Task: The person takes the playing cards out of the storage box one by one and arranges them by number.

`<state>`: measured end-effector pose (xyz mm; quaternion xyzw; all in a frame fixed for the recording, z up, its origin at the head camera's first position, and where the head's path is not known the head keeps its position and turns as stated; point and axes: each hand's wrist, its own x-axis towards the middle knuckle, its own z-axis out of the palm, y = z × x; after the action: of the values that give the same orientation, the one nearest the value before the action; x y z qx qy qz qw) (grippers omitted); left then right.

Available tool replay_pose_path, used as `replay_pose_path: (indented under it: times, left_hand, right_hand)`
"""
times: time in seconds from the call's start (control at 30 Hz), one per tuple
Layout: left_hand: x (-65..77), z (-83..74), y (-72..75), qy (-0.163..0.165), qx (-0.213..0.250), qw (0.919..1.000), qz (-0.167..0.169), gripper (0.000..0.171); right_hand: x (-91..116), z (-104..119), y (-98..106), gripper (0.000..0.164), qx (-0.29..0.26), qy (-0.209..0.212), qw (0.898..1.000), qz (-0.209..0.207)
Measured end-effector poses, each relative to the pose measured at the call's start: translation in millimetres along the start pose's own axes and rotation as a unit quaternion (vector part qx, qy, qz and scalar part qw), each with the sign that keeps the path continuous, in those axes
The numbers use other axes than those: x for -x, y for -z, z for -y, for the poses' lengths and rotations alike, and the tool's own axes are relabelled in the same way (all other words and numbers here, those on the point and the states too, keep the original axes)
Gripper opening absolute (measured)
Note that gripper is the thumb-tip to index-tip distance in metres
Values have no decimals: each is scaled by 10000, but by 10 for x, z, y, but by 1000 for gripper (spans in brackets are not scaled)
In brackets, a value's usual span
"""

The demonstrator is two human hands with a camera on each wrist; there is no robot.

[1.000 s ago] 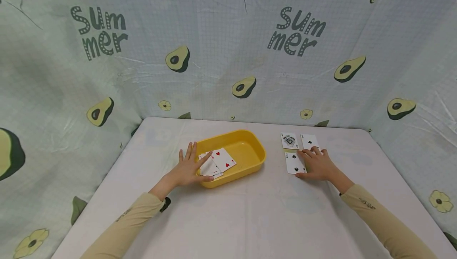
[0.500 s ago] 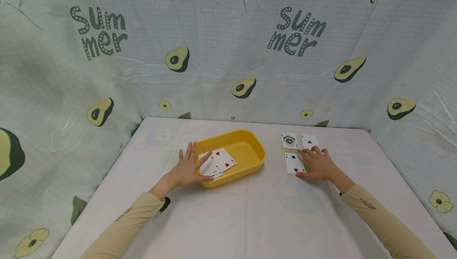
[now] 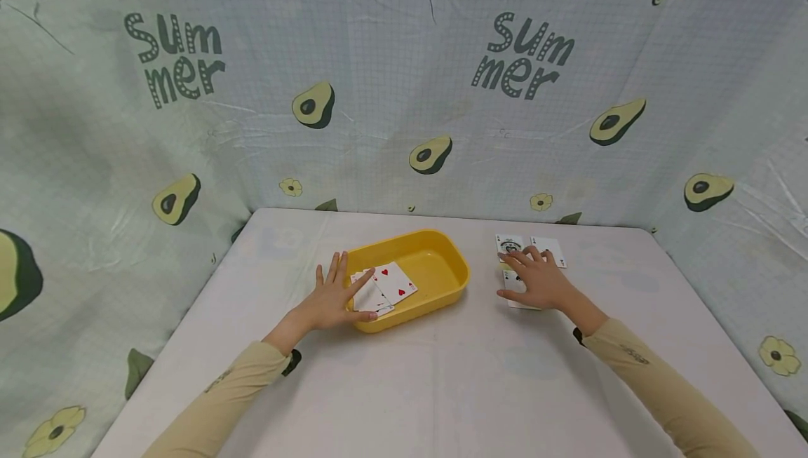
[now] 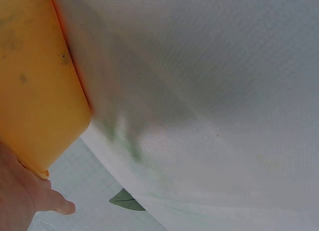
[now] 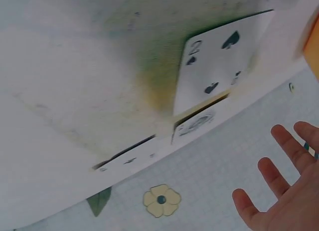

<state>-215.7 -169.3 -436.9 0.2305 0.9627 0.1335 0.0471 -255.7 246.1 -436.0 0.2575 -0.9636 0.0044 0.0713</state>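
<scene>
My left hand [image 3: 325, 306] lies with spread fingers on the left end of a yellow plastic tray [image 3: 435, 270], thumb and index finger reaching over its rim. In the tray lie a two of hearts [image 3: 399, 284] and another playing card [image 3: 367, 299], partly overlapping. My right hand [image 3: 541, 284] is over the cards on the table, its fingers spread and nothing in it. Under it lies a two of spades [image 5: 219, 66], half hidden in the head view. Behind that are a card with a round emblem [image 3: 507, 242] and an ace of clubs [image 3: 557, 249], both partly covered by fingertips.
A white cloth-covered table [image 3: 435, 388] holds everything. Behind and at both sides hangs a pale curtain [image 3: 379, 44] printed with avocados and flowers. The tray's right end stands a short way left of the cards.
My right hand has moved left from the right side of the cards to over the two of spades, uncovering more of the ace of clubs. The left hand and tray stay put.
</scene>
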Motion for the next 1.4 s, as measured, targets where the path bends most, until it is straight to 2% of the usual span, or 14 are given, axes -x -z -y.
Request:
replay_pose_path:
  times: [0.2, 0.67, 0.87, 1.0, 1.23, 1.4]
  left_hand:
    - [-1, -1, 1, 6, 23, 10000, 39, 86]
    - [-18, 8, 14, 50, -20, 9999, 109, 86]
    - [-30, 9, 6, 73, -14, 9999, 130, 86]
    - [-22, -4, 16, 30, 52, 9999, 115, 86]
    - [27, -16, 43, -226, 396, 9989, -124, 89]
    - [4, -8, 19, -57, 154, 9999, -20, 88]
  right_hand:
    - [-121, 186, 67, 71, -185, 214, 9995, -113]
    - [-452, 585, 143, 64, -204, 746, 9967, -261]
    - [-573, 772, 147, 59, -421, 887, 9951, -147]
    - [-642, 864, 143, 56, -376, 1040, 9938, -123]
    - [-757, 999, 144, 50, -452, 1239, 9913, 50]
    - [-873, 1057, 79, 49, -471, 1519, 9871, 182]
